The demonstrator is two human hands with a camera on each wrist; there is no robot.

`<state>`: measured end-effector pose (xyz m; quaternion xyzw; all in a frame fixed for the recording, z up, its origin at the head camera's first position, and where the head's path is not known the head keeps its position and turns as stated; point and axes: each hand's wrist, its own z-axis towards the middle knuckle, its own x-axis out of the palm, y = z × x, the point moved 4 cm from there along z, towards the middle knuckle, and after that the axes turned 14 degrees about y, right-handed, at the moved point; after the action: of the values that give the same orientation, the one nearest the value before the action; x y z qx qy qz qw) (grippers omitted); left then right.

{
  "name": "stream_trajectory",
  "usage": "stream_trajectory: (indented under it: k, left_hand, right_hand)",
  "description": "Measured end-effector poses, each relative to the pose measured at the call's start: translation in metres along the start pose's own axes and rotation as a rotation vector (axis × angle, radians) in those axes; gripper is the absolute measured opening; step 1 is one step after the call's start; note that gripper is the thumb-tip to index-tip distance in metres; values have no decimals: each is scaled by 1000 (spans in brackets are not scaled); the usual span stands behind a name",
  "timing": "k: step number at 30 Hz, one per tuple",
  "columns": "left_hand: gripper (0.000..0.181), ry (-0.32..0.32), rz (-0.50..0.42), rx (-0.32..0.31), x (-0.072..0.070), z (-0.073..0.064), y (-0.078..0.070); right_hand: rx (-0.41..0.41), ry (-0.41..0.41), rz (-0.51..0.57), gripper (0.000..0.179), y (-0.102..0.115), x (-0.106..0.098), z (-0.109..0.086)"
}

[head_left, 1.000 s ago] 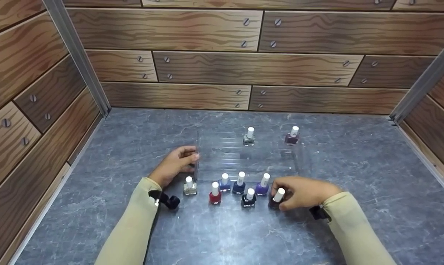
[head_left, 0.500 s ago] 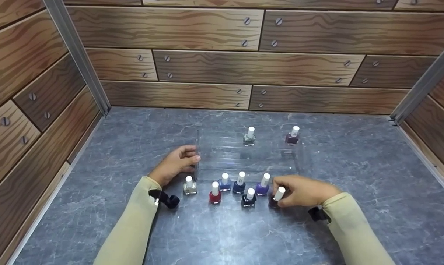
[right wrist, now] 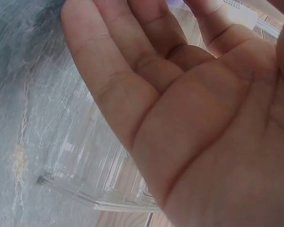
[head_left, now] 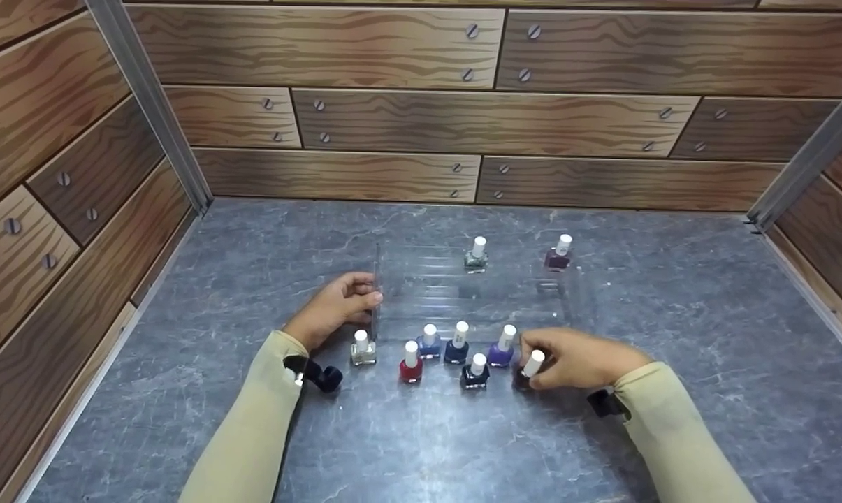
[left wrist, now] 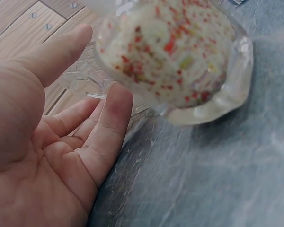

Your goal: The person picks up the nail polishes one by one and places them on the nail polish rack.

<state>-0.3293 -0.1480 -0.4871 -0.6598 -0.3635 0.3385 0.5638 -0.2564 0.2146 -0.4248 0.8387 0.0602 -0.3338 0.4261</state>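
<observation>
In the head view my left hand [head_left: 331, 307] holds the left wall of a clear plastic tray [head_left: 427, 283], thumb and fingers at its edge. My right hand [head_left: 578, 358] pinches a dark nail polish bottle [head_left: 534, 365] with a white cap between thumb and forefinger; the bottle tilts slightly, and the fingers partly hide its body. Beside it stand a purple bottle [head_left: 501, 353] and a black bottle [head_left: 475, 377]. A glitter nail polish bottle [left wrist: 175, 56] looms large by my left hand in the left wrist view.
Navy [head_left: 456, 351], light blue [head_left: 429, 346] and red [head_left: 411, 370] bottles stand along the tray's near side. Toward the back are a silvery bottle [head_left: 476, 261] and a maroon one [head_left: 558, 259]; whether they are inside the tray is hard to tell. Wood-patterned walls [head_left: 386, 122] enclose the grey tabletop [head_left: 393, 447].
The dark bottle in my right hand has tilted slightly, and my thumb has shifted a little on it. The left hand stays on the tray. The head view has dipped slightly.
</observation>
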Motion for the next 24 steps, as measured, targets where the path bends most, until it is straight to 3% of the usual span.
stream_trajectory:
  k: [24]
  left_hand:
    - [60,2,-3,6,-1,0,0]
  right_hand:
    - [-47,-6,10,23,1,-1,3]
